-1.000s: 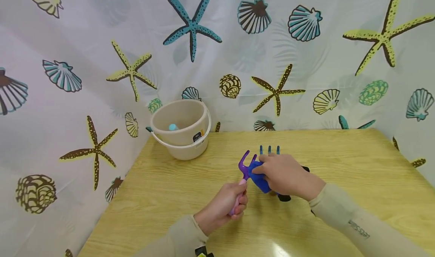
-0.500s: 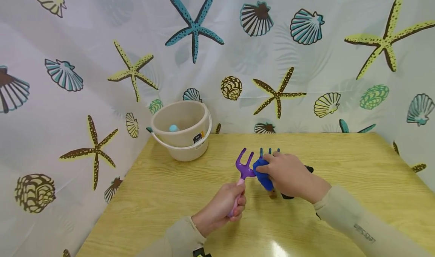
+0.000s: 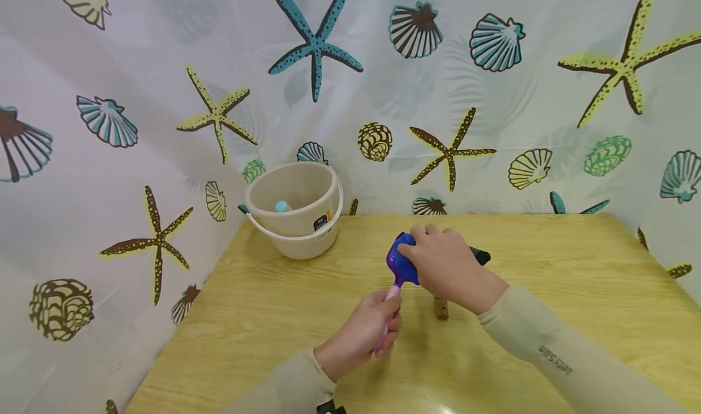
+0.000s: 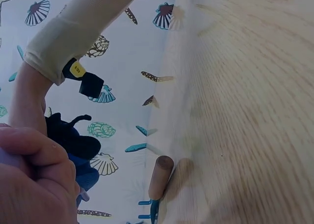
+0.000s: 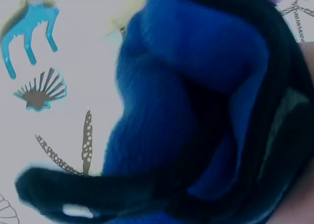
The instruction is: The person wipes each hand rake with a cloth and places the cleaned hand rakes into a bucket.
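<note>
In the head view my left hand [image 3: 364, 326] grips the pink handle of a purple garden hand fork [image 3: 398, 273], its head raised over the table. My right hand [image 3: 446, 265] holds a blue cloth with black edging [image 3: 406, 249] against the fork's head, covering most of the tines. The right wrist view shows the cloth [image 5: 162, 106] bunched up close. Under my right forearm lies a small rake with a wooden handle [image 3: 440, 307], its head hidden in the head view. Its blue tines [image 5: 29, 32] appear in the right wrist view.
A beige bucket [image 3: 298, 226] with a white handle stands at the back left of the wooden table [image 3: 263, 341]. Inside it a light blue round top [image 3: 282, 206] shows. A curtain with shells and starfish [image 3: 339, 115] hangs behind and to the left.
My right hand has moved the cloth up and left from the fork's neck onto its tines, which now are mostly covered. The wooden handle below has become more visible. My left hand has barely moved.
</note>
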Action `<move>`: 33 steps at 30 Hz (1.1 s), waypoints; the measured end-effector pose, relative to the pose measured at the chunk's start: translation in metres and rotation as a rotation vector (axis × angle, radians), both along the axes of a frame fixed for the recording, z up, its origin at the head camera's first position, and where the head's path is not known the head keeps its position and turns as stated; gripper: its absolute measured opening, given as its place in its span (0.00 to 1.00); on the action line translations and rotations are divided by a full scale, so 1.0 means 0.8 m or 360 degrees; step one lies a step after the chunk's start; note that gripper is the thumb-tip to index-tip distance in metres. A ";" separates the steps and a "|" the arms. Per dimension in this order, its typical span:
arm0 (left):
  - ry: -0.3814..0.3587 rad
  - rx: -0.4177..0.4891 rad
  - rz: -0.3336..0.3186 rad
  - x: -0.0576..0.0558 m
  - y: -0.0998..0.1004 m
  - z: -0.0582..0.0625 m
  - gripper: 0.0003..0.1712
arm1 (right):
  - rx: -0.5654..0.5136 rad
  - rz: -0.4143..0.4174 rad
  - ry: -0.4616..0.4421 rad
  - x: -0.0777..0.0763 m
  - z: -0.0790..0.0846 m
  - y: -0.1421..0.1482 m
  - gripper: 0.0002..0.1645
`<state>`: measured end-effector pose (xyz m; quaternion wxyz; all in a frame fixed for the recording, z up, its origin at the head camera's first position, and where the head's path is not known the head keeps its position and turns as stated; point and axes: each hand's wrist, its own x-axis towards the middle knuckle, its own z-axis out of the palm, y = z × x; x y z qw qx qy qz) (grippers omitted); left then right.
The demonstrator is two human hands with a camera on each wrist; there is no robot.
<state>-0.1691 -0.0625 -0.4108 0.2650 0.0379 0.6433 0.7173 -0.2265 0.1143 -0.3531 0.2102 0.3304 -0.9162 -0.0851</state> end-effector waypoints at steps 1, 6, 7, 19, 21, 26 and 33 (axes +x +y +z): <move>0.0007 -0.0020 0.0009 0.001 0.001 0.000 0.17 | 0.0003 -0.0028 0.0009 -0.002 -0.001 -0.001 0.28; 0.0020 -0.0061 0.0029 0.000 0.002 0.003 0.16 | 0.0008 -0.0135 0.0034 -0.008 -0.005 -0.006 0.33; 0.0018 -0.0056 0.0028 0.000 0.002 0.003 0.15 | 0.0002 -0.0156 0.0029 -0.008 -0.005 -0.006 0.35; 0.0068 -0.0089 -0.0035 0.002 0.000 0.013 0.17 | -0.0124 -0.0122 -0.0102 -0.003 0.004 -0.011 0.26; 0.0089 -0.0124 -0.0057 0.003 -0.001 0.012 0.18 | -0.0112 -0.0034 -0.0144 -0.002 0.006 -0.010 0.21; 0.0081 -0.0108 -0.0080 0.003 -0.002 0.006 0.20 | -0.0080 0.0122 -0.0244 0.008 0.007 -0.002 0.16; 0.0012 -0.0034 0.0013 0.001 -0.002 -0.006 0.19 | -0.0155 0.0230 -0.0494 0.028 -0.001 0.014 0.14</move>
